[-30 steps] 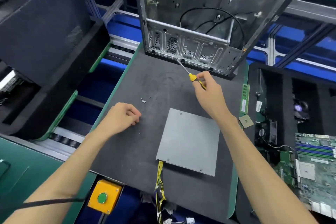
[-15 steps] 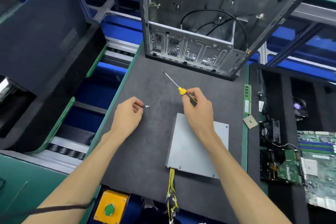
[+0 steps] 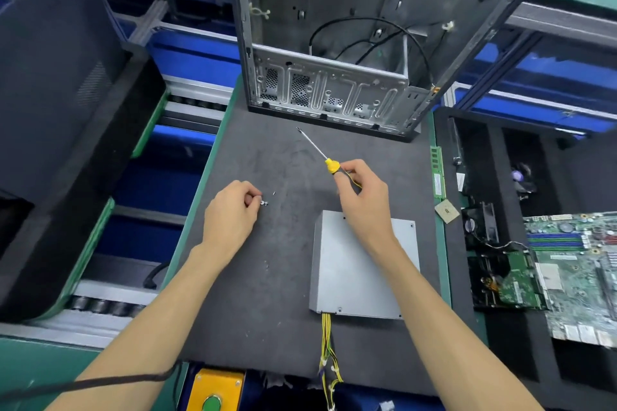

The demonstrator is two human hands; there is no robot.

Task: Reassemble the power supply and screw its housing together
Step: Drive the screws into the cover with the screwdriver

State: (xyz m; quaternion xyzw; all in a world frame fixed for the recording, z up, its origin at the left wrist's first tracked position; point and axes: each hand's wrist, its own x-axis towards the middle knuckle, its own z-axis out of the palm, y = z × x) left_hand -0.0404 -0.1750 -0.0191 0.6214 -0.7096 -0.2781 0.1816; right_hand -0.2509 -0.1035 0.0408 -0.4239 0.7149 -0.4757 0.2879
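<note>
A flat grey sheet-metal power supply box (image 3: 362, 264) lies lower centre on the dark foam mat (image 3: 267, 310), yellow wires trailing from its near edge. The right hand (image 3: 362, 197) grips a yellow-handled screwdriver (image 3: 329, 160). The left hand (image 3: 230, 213) pinches at tiny silver screws (image 3: 264, 202) centre-left. These look slippery, best taken by fingertips; the box seems rigid, liftable by its edges.

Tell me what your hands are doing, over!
Right hand grips screwdriver. Left hand fingers at loose screws. Power supply closed on mat. Nothing in the way.
</note>
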